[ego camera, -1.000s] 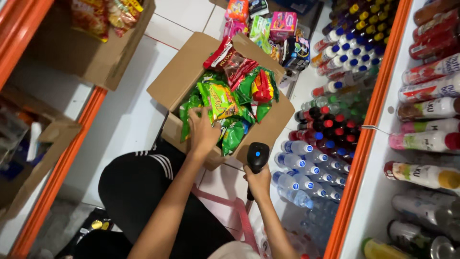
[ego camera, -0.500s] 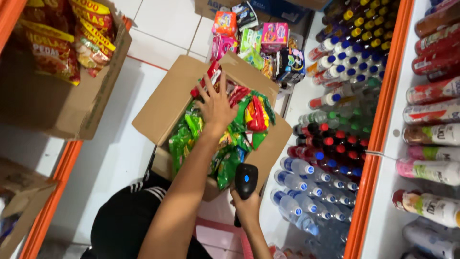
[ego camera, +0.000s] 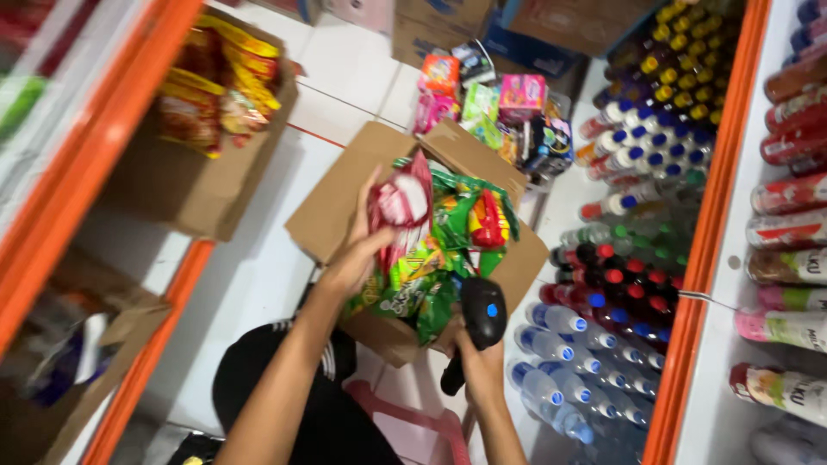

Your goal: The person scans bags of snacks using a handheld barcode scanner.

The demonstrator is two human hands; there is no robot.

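A: What is being held by the left hand [ego camera: 357, 258]?

B: A red and white snack packet [ego camera: 399, 207] is being gripped there, the fingers closed around its lower edge. It is being held upright, just above the open cardboard box [ego camera: 332, 202] in the middle of the floor.

A: And what is being carried in that box?

B: It is being filled nearly to the top by green snack packets [ego camera: 426, 293], with a red and yellow packet [ego camera: 488, 220] lying among them toward the far right side. The flaps are being left open.

A: What is being done with the right hand [ego camera: 478, 366]?

B: A black handheld scanner [ego camera: 478, 323] is being clasped by its grip, the fingers wrapped fully around it, near the box's near right corner. Its head is being pointed toward the packets.

A: Are other containers being shown?

B: A second open cardboard box [ego camera: 185, 185] is being seen at the far left, with red and yellow packets [ego camera: 211, 90] stacked in it. Small colourful cartons [ego camera: 487, 103] are being kept beyond the middle box. To the right, capped bottles [ego camera: 603, 284] are being stood in rows on the floor, and more bottles [ego camera: 788, 258] are being laid on an orange-edged shelf [ego camera: 711, 224].
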